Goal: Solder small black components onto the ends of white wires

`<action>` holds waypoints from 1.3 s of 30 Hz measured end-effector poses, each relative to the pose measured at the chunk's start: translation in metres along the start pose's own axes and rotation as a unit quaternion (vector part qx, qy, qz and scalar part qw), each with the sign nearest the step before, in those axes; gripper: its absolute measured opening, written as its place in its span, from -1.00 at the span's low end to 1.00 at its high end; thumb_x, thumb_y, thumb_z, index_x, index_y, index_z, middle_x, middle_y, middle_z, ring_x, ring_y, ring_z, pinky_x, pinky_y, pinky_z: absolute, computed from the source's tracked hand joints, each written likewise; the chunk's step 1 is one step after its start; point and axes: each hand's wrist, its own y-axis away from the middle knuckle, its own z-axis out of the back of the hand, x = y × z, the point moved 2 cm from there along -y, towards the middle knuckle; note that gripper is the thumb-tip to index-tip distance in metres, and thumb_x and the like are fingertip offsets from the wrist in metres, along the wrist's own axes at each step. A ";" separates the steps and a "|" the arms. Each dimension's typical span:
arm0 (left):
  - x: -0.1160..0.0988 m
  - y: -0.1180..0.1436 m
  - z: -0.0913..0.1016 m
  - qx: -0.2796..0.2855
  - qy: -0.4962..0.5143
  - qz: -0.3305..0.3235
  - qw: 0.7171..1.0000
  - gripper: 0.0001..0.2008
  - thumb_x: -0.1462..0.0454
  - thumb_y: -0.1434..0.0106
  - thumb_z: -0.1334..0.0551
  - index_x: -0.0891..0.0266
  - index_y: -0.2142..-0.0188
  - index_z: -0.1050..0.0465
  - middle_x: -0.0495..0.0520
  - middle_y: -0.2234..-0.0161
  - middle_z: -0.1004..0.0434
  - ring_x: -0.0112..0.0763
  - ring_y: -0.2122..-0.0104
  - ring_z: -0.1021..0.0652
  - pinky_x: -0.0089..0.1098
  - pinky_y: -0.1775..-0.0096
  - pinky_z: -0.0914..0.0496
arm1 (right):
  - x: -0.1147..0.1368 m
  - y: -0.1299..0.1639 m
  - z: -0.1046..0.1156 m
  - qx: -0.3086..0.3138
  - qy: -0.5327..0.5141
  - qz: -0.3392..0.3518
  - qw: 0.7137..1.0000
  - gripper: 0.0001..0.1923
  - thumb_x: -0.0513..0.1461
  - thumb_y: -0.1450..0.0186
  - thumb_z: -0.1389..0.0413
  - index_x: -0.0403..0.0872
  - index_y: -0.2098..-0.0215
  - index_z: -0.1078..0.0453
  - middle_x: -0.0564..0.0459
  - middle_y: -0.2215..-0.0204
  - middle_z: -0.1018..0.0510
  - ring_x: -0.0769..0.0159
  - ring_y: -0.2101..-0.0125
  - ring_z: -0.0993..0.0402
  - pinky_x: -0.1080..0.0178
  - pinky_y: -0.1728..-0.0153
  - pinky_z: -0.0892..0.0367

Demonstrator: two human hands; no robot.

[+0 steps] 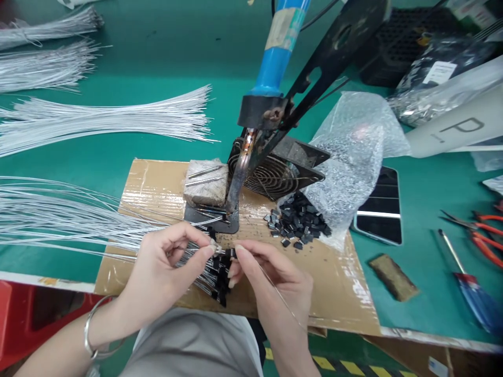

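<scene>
In the head view my left hand [168, 264] is closed in a pinch on the end of a thin light-grey cable. My right hand [273, 283] pinches a small black connector [231, 253] right against that cable end. A thin silvery wire [285, 302], like solder, runs across my right palm. Below my fingertips lies a bunch of cables with black connectors [218, 283] on their ends. Just above the hands, the tip of a blue-handled soldering iron [234, 191] points down on its stand. My fingers partly hide the joint between cable and connector.
Loose black connectors [298, 217] are heaped by a bubble-wrap bag [349, 152] on the cardboard [334, 293]. A fan [271, 173] and a grey block [206, 183] stand behind. Cable bundles [118, 120] lie left; a phone [379, 209], screwdriver [471, 293] and pliers [487, 235] lie right.
</scene>
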 end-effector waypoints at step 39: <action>-0.006 -0.009 -0.005 0.028 0.012 0.014 0.999 -0.90 0.29 -0.26 -0.31 0.20 0.41 -0.54 0.06 0.32 -0.67 -0.36 0.34 -0.62 -0.41 0.36 -0.40 | -0.005 -0.001 -0.006 0.011 0.053 0.029 0.998 -0.82 -0.12 -0.42 -0.24 0.01 0.25 -0.67 0.12 0.54 -0.54 0.45 0.63 -0.42 0.39 0.60 -0.38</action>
